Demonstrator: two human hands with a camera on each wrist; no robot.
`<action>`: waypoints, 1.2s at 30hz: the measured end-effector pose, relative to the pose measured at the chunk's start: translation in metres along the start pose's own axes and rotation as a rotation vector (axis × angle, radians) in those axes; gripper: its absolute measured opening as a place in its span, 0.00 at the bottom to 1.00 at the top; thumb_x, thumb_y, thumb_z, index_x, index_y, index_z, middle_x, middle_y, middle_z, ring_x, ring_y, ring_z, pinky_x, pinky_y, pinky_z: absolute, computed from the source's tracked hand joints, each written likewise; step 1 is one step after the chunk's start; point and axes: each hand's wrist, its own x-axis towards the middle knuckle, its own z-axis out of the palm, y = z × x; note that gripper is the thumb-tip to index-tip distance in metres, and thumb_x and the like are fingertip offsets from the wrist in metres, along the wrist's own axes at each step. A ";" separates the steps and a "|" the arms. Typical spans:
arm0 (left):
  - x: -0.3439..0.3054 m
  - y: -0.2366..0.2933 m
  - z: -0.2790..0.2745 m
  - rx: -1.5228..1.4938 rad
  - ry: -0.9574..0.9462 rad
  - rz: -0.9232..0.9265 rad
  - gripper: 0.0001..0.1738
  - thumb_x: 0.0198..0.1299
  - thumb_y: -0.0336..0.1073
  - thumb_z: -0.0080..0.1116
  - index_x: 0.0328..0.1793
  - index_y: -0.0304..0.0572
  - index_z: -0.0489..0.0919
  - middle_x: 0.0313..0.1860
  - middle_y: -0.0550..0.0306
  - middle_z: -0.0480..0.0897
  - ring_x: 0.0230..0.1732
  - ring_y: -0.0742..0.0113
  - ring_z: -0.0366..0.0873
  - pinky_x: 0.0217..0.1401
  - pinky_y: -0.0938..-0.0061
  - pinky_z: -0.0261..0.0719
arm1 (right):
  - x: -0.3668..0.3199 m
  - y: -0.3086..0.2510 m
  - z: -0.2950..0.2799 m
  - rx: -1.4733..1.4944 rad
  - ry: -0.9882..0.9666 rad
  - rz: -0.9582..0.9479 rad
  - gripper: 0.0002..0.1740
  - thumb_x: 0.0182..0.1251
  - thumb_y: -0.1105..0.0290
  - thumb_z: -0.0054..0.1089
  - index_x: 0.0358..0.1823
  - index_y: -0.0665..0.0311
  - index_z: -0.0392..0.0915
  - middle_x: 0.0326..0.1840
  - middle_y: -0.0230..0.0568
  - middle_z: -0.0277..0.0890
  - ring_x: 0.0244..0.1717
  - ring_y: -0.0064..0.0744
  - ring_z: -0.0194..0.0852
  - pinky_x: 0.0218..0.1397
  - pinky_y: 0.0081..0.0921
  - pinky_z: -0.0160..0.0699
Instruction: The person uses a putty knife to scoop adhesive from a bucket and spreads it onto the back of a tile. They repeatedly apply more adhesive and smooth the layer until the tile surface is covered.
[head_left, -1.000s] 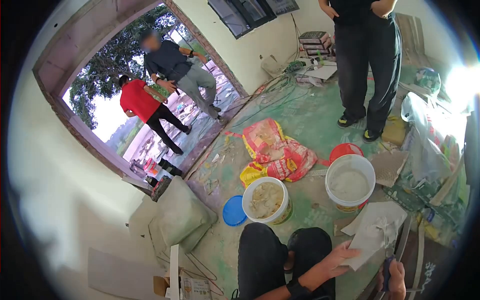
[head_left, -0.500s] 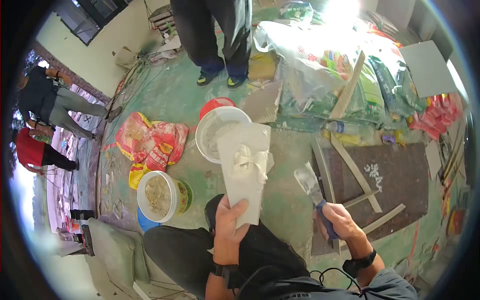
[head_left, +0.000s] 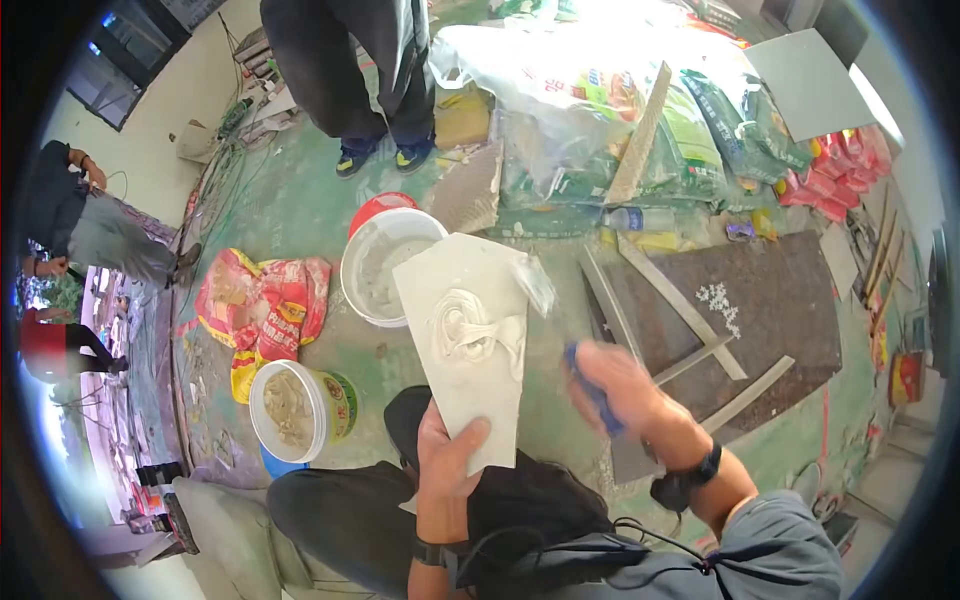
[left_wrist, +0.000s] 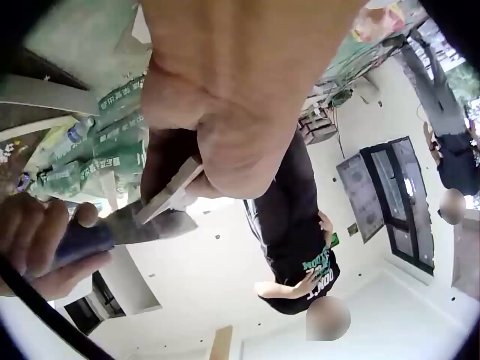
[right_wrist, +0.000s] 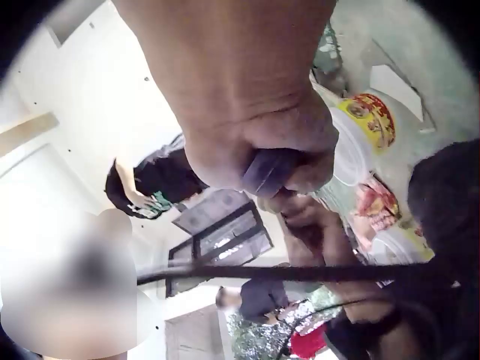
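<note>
My left hand (head_left: 448,450) grips the lower end of a pale flat board (head_left: 455,390), thumb on its face. A mound of white paste (head_left: 468,325) lies swirled on the board. The right hand (head_left: 625,390) is curled round the blue handle (head_left: 592,388) of a putty knife, whose blurred blade (head_left: 536,285) is at the board's upper right edge. In the left wrist view the knife's blade (left_wrist: 161,227) is beside the board's edge (left_wrist: 171,191). In the right wrist view the right hand (right_wrist: 262,150) wraps the dark handle (right_wrist: 268,171).
A white bucket (head_left: 352,300) stands behind the board, another bucket (head_left: 318,425) at the left near a red and yellow bag (head_left: 290,300). A person's legs (head_left: 385,80) are at the back. Strips of board (head_left: 680,300) lie on a brown sheet (head_left: 800,340) at the right.
The head view has turned further right. The putty knife has come from beside the board to its edge, and the paste looks more swirled. Both hands keep their grips.
</note>
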 end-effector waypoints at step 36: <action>-0.005 0.060 -0.021 0.849 -0.472 -0.213 0.41 0.62 0.32 0.71 0.80 0.29 0.67 0.65 0.54 0.82 0.64 0.71 0.76 0.69 0.70 0.75 | 0.022 -0.111 -0.107 -1.270 -0.310 -0.150 0.25 0.67 0.49 0.73 0.57 0.59 0.88 0.29 0.42 0.82 0.28 0.36 0.76 0.36 0.36 0.77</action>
